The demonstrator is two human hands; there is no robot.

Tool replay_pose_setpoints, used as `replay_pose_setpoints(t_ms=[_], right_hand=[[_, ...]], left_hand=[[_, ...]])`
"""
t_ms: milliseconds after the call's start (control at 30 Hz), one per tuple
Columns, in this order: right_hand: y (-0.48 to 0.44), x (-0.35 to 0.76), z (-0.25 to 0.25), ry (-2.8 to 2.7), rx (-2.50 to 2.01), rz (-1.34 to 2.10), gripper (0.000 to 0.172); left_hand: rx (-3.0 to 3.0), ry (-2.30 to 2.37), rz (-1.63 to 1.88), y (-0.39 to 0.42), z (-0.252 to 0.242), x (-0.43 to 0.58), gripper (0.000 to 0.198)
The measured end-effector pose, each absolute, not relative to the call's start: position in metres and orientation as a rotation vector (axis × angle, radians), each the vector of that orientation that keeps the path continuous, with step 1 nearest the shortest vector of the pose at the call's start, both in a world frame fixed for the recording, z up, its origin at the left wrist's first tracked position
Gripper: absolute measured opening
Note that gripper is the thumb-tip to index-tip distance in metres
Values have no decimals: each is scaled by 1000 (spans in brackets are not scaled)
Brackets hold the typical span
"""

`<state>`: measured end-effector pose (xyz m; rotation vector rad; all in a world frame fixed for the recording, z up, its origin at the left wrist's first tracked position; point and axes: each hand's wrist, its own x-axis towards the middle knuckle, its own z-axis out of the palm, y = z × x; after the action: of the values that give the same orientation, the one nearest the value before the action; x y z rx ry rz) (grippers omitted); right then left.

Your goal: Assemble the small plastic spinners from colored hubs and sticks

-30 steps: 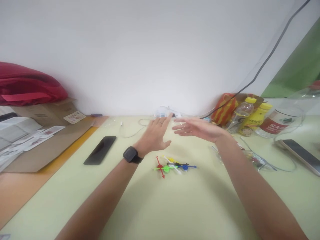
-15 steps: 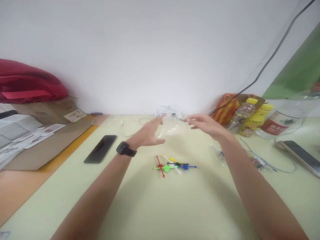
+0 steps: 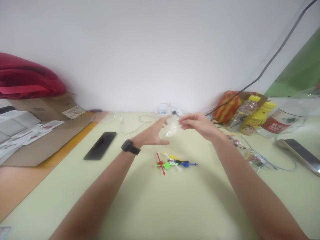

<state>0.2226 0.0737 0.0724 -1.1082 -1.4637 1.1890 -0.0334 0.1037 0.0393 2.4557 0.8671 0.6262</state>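
A clear, crinkled plastic bag [image 3: 171, 129] is between my hands towards the back of the table. My left hand [image 3: 153, 132], with a black watch on the wrist, is open to the left of the bag, thumb spread away from the fingers. On the other side, my right hand [image 3: 196, 125] has its fingers stretched towards the bag, slightly curved. Whether the fingertips touch the plastic I cannot tell. Nearer to me lies a small cluster of coloured arrow spinners [image 3: 175, 162] in red, green, white, yellow, black and blue.
A black phone [image 3: 100, 146] lies left of my hands, beyond it a cardboard box [image 3: 45, 108]. At the right stand several bottles, including a yellow one [image 3: 257, 118]. Small plastic packets [image 3: 257, 160] and another phone [image 3: 302, 153] lie nearby. A white cable [image 3: 135, 130] runs behind.
My hands have come closer together, the right one moving left and the left one slightly right. The plastic bag between them looks narrower and flatter. The spinners have stayed put.
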Motion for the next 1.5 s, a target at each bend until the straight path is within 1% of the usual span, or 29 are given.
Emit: replay_pose_setpoints(t_ms=[67, 133, 200, 233, 300, 367, 467, 533, 667, 767, 933, 1100, 1200, 1333, 1500], right_hand=[[73, 222, 73, -1477, -1111, 1185, 14], [73, 223, 73, -1496, -1109, 1173, 19], [74, 224, 72, -1485, -1130, 1102, 26], [75, 224, 70, -1475, -1165, 1036, 26], [76, 222, 67, -1514, -1276, 886, 20], [75, 216, 63, -1714, -1364, 817, 17], [67, 197, 52, -2166, -1310, 868, 16], [60, 183, 43, -2350, -1244, 909, 17], [52, 162, 25, -2434, -1250, 1044, 23], [53, 159, 19, -2398, -1276, 1147, 16], [60, 167, 19, -2289, -1216, 1251, 12], [68, 181, 25, -2097, -1182, 1384, 11], [75, 193, 28, -1963, -1162, 1432, 14], [86, 215, 30, -1826, -1128, 1384, 20], [95, 241, 38, -1607, -1134, 1218, 27]], left_hand=[[2421, 863, 612, 106, 35, -34, 113], [2405, 865, 610, 110, 33, -38, 113], [2403, 883, 606, 115, 32, -44, 111], [2399, 902, 605, 117, 31, -48, 109], [2359, 956, 609, 123, 32, -57, 104], [2258, 1023, 627, 128, 32, -67, 100], [2028, 1044, 679, 135, 30, -81, 91], [1830, 951, 726, 139, 26, -88, 85], [1377, 610, 828, 140, 17, -91, 72], [1221, 524, 830, 136, 15, -87, 70], [1437, 733, 721, 131, 25, -85, 73], [1775, 895, 567, 131, 35, -92, 85], [1943, 959, 461, 133, 35, -94, 91], [2062, 1028, 360, 135, 33, -90, 98], [2243, 1085, 273, 128, 33, -77, 98]])
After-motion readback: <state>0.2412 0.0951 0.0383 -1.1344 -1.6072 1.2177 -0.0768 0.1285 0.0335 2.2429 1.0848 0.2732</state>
